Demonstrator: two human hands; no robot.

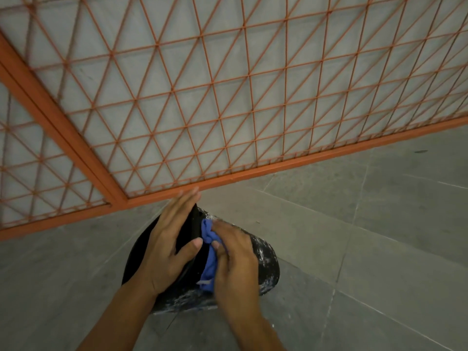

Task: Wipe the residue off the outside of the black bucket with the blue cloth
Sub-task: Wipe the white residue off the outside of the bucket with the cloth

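Note:
The black bucket [266, 264] lies on its side on the grey floor, low in the middle of the view. White residue speckles its outer wall. My left hand [169, 241] rests flat over the bucket's mouth and rim, fingers straight and thumb spread toward the cloth. My right hand [235, 259] holds the bunched blue cloth [209, 259] against the bucket's outside, just behind the rim. Part of the cloth is hidden under that hand.
An orange metal grille [228, 97] with a thick frame stands just beyond the bucket, close to my left fingertips. Grey floor tiles [367, 224] stretch to the right and toward me.

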